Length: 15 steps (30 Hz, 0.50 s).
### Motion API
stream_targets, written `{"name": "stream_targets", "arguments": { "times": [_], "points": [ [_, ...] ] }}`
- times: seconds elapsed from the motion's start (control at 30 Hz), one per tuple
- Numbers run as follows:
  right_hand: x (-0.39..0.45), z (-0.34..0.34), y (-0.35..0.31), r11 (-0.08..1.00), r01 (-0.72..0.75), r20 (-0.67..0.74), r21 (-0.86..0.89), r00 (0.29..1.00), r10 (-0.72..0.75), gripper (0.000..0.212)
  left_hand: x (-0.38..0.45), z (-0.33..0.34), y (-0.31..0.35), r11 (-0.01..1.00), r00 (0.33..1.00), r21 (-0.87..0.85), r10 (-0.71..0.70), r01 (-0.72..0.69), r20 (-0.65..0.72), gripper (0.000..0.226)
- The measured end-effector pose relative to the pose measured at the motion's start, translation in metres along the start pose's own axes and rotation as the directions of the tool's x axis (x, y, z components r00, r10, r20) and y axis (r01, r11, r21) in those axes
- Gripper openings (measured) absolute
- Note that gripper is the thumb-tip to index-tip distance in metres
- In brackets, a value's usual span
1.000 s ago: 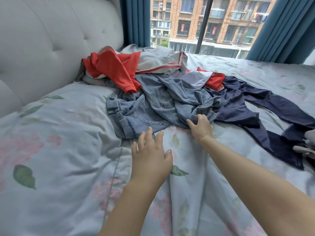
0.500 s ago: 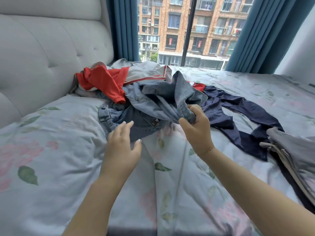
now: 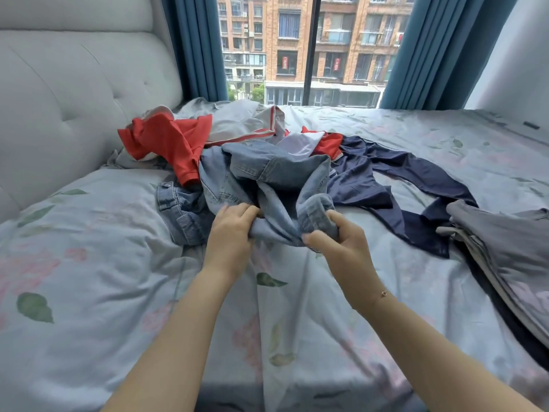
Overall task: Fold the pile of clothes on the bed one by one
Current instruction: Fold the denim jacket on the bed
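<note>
- Several garments remain unfolded in the pile (image 3: 237, 150) at 12 o'clock from the hands, toward the far side of the bed (image 3: 89, 278).
- Left portion of pile, 10 o'clock: a red shirt (image 3: 169, 144) lies crumpled over a grey garment (image 3: 234, 121) with a red stripe. Neither is folded.
- Centre of pile: a denim garment (image 3: 267, 179) is bunched, part of it lifted clear of the bedspread. Judgement: this is the item now being taken for folding; no fold is made in it yet.
- Left hand (image 3: 230, 236): fingers curled, gripping the near edge of the denim garment.
- Right hand (image 3: 338, 243): fingers and thumb pinching a rolled denim cuff just beside the left hand. A thin bracelet (image 3: 381, 295) sits on the wrist.
- Right portion of pile, 1 to 2 o'clock: a navy garment (image 3: 395, 176) lies spread and unfolded, one part trailing toward 3 o'clock.
- At 3 o'clock: a stack of grey clothes (image 3: 505, 242) lies flat. Judgement: these appear already folded, so the task is partly done with most of the pile left.
- Surface: a pale bedspread with pink flowers and green leaves, wrinkled.
- Room: a grey tufted headboard (image 3: 74, 84) at 9 to 10 o'clock; blue curtains (image 3: 193, 46) frame a window (image 3: 309, 49) at 12 o'clock, brick apartment blocks beyond.
</note>
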State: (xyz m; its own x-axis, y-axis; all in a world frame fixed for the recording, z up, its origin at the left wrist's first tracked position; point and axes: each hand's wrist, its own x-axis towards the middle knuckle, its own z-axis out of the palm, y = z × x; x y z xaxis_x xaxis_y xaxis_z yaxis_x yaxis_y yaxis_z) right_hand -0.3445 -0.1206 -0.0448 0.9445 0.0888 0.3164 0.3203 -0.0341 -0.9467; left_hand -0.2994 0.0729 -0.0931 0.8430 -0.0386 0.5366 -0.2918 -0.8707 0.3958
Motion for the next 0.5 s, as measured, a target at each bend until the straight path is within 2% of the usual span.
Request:
{"name": "stream_targets", "arguments": {
  "times": [0.1, 0.17, 0.23, 0.27, 0.37, 0.43, 0.5],
  "points": [
    [0.016, -0.008, 0.009, 0.989, -0.138, -0.073, 0.048, 0.987, 0.141, 0.017, 0.002, -0.004, -0.005, 0.992, 0.994, -0.089, -0.085, 0.091, 0.071, 0.018],
    [0.029, -0.015, 0.023, 0.983, -0.182, -0.165, -0.017, 0.97, 0.177, 0.031, -0.002, -0.01, 0.001, 0.976, 0.986, -0.172, -0.112, 0.133, 0.127, 0.003],
    [0.04, -0.02, 0.035, 0.963, -0.231, -0.252, -0.136, 0.949, 0.191, 0.051, -0.01, -0.02, 0.014, 0.965, 0.973, -0.219, -0.098, 0.144, 0.209, 0.009],
    [0.044, -0.02, 0.038, 0.959, -0.248, -0.271, -0.138, 0.941, 0.204, 0.058, -0.015, -0.025, 0.02, 0.967, 0.965, -0.207, -0.092, 0.145, 0.246, 0.014],
    [0.05, -0.011, 0.037, 0.958, -0.27, -0.262, -0.098, 0.936, 0.237, 0.072, -0.035, -0.041, 0.036, 0.965, 0.941, -0.205, -0.088, 0.161, 0.326, 0.025],
    [0.05, -0.006, 0.035, 0.951, -0.249, -0.219, -0.182, 0.953, 0.207, 0.085, -0.046, -0.048, 0.046, 0.912, 0.904, -0.337, -0.077, 0.234, 0.42, 0.028],
    [0.05, -0.005, 0.035, 0.923, -0.222, -0.148, -0.315, 0.972, 0.183, 0.099, -0.054, -0.049, 0.052, 0.839, 0.84, -0.434, -0.048, 0.328, 0.541, 0.029]
  ]
}}
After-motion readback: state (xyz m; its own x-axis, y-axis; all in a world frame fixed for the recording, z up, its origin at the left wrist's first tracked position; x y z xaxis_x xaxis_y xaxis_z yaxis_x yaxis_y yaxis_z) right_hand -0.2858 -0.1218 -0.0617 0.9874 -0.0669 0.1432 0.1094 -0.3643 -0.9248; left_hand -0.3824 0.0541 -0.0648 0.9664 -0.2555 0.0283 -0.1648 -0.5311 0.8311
